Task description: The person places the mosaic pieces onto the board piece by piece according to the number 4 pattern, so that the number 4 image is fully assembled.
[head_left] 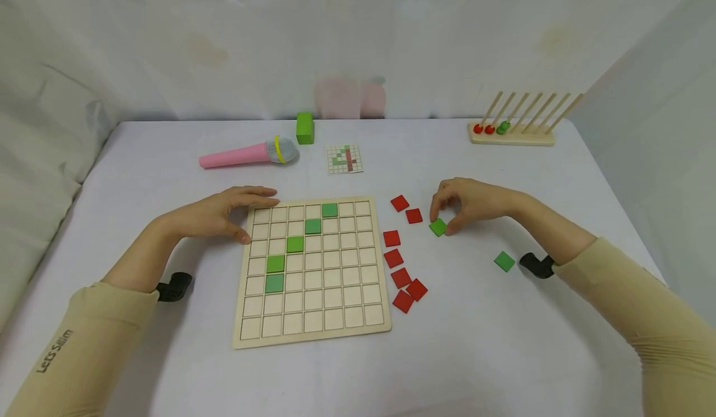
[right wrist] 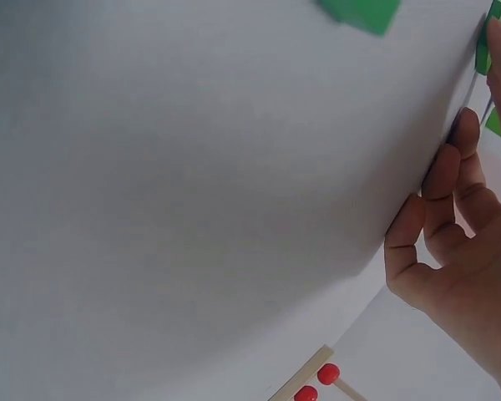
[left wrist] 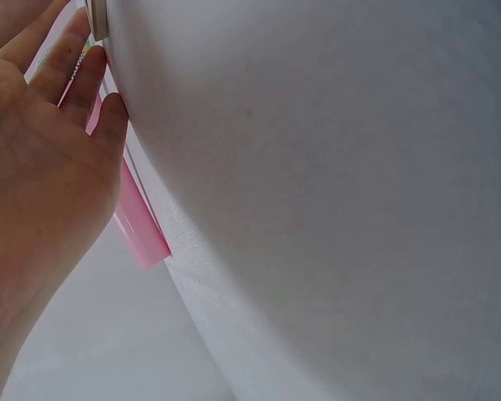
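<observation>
A square wooden grid board lies in the middle of the table, with several green tiles set in its cells in a stepped diagonal. At the board's upper left corner rests my left hand, its fingers extended and its thumb along the left edge. My right hand pinches a green tile between thumb and finger, close over the table to the right of the board. Its other fingers are curled against the tabletop in the right wrist view. Another green tile lies near the right wrist.
Several red tiles lie scattered along the board's right side. Behind the board are a printed pattern card, a pink toy microphone and a green block. A wooden peg stand with red and green beads stands at the back right.
</observation>
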The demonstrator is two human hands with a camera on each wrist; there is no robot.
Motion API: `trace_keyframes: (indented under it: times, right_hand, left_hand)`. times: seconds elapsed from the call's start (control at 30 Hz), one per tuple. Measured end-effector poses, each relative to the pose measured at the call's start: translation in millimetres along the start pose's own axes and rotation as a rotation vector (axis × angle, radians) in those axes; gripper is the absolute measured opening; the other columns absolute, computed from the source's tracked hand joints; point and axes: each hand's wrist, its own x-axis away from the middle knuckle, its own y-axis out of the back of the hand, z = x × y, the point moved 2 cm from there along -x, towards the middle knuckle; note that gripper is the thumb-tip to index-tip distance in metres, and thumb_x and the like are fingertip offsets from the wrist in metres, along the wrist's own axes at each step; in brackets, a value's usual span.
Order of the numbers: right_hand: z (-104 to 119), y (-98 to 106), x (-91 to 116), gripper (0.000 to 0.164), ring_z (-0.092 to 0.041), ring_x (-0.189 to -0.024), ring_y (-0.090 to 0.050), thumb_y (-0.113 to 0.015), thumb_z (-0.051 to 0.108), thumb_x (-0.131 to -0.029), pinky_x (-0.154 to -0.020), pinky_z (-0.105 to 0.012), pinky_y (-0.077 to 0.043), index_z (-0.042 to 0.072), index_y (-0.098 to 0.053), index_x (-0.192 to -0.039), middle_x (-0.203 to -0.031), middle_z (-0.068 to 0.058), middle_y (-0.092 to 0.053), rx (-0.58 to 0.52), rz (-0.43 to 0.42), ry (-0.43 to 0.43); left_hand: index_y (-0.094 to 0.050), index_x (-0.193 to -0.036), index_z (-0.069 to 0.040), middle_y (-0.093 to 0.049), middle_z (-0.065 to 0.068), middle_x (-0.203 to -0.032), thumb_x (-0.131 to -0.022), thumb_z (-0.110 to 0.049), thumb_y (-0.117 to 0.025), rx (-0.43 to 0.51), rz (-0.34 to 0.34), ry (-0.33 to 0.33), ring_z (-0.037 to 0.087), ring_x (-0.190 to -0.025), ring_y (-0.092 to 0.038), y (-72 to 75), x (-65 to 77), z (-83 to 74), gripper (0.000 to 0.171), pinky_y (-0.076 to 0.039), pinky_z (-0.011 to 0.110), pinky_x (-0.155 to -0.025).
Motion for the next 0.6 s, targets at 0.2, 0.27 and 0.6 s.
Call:
trace_keyframes:
  times: [0.2,0.27,0.6]
  right_hand:
    - [2.4,3.2,-2.8,0.022,-0.016,-0.088,-0.050,-0.079,0.017,-0.071,-0.081,-0.031,-0.043,0.022,-0.063,-0.084,-0.089,0.005,-0.060,-0.004,-0.023,-0.025]
    - [2.4,6.0,-5.6,0.021,-0.016,-0.083,-0.052,-0.079,0.015,-0.071,-0.076,-0.030,-0.045,0.018,-0.061,-0.082,-0.084,0.004,-0.060,-0.005,-0.027,-0.035]
    - [28.0,16.5,-16.6,0.012,-0.014,-0.080,-0.053,-0.072,0.016,-0.079,-0.073,-0.027,-0.047,0.014,-0.061,-0.084,-0.082,0.002,-0.062,0.001,0.016,0.002]
  left_hand:
    - [-0.047,-0.136,-0.028,-0.029,-0.003,-0.153,-0.071,-0.017,-0.077,-0.011,-0.001,-0.005,0.027,-0.143,-0.019,0.0,-0.4,0.7,0.073,-0.016,0.054,-0.109]
    - [-0.047,-0.136,-0.028,-0.029,-0.003,-0.153,-0.070,-0.017,-0.078,-0.018,-0.004,-0.008,0.027,-0.142,-0.019,0.0,-0.7,1.3,0.073,-0.017,0.054,-0.109]
    - [-0.048,-0.136,-0.028,-0.030,-0.003,-0.152,-0.070,-0.017,-0.078,-0.010,-0.004,-0.012,0.027,-0.143,-0.019,0.0,-0.5,1.7,0.073,-0.016,0.054,-0.109]
